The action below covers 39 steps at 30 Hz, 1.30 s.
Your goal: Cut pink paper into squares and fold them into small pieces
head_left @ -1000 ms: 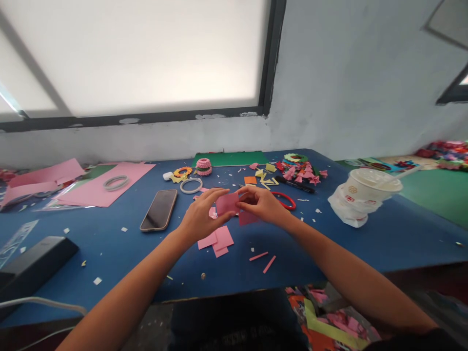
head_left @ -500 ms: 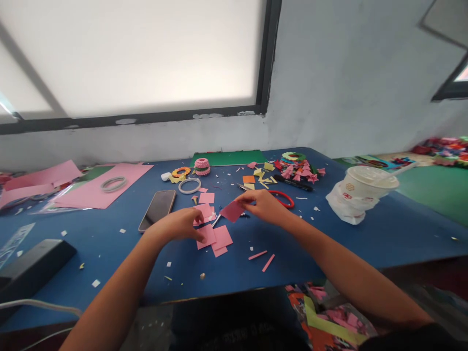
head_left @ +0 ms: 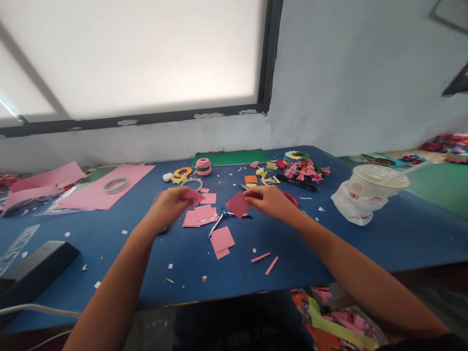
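Observation:
Between the fingers of my left hand (head_left: 167, 208) is a small square of pink paper (head_left: 193, 196), lifted off the table. My right hand (head_left: 269, 200) pinches another pink paper square (head_left: 238, 204) by its right corner, also in the air. Several pink squares (head_left: 200, 215) lie overlapping on the table between my hands, and a couple more (head_left: 223, 239) lie nearer to me. Beside them is a slim tool with thin metal blades (head_left: 216, 226), partly covered. Red scissor handles (head_left: 291, 199) show behind my right hand.
A phone (head_left: 164, 230) is mostly hidden by my left hand. Tape rolls (head_left: 116, 185), pink sheets (head_left: 93, 195), paper flowers (head_left: 302, 170), a black marker (head_left: 298, 183) and a wrapped cup (head_left: 365, 192) stand around. A black box (head_left: 40, 273) with a cable sits left. Scraps litter the blue table (head_left: 292, 239).
My left hand has picked up a pink square from the near pile and moved back and left with it. My right hand still holds its square, shifted slightly right.

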### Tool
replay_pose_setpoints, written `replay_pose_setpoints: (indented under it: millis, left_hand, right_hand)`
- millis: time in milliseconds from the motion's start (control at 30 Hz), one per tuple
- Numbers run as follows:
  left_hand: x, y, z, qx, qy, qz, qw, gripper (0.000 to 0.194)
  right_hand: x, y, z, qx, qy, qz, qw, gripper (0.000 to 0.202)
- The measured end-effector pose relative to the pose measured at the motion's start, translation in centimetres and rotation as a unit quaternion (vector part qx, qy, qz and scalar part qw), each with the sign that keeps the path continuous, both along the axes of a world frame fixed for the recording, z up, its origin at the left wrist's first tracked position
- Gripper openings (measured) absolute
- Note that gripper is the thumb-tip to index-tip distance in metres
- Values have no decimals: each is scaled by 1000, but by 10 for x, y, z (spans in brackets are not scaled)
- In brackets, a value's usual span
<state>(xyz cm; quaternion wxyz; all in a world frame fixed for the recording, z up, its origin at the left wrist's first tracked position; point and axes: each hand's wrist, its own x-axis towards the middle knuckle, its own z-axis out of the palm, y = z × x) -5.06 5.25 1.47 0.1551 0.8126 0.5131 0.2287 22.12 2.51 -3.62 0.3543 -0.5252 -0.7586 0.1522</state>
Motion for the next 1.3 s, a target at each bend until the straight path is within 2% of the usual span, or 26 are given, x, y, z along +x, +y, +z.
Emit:
replay_pose_setpoints:
  millis: [67,133,267,333,367,467,567,700,1067,1200,1300]
  left_hand:
    - [-4,4,0,49,32,54,997,31]
    - [-8,7,-3,35,98,64,993,36]
    - [-14,11,-11,-119,206,-22,971,37]
    - [-13,11,-14,-159,221,-43,961,36]
    - [-11,11,-16,-155,215,-45,963,36]
    - [1,11,-24,-77,174,-59,980,42]
    - [12,13,-34,-35,170,-118,978,54]
    - [16,15,-40,-37,191,-126,973,38]
    - [14,19,-29,41,149,-48,987,23]
    - [14,18,-27,66,139,-44,987,19]
    - [15,14,-26,104,163,-51,980,19]
  right_hand:
    - [8,4,2,14,-5,-47,999,19]
    - [19,7,5,18,-15,-89,996,19]
    - [39,12,10,23,-18,-159,987,18]
    - [44,13,11,26,-17,-177,984,18]
    - [45,13,12,25,-19,-180,983,18]
    - [41,11,12,7,-27,-170,985,18]
    - [34,9,11,-5,-43,-150,988,19]
    - [27,7,10,-1,-72,-125,990,19]
    - [23,8,5,-4,-66,-81,995,18]
    - [23,9,3,-3,-52,-65,997,18]
    - [21,7,3,-27,-30,-24,999,20]
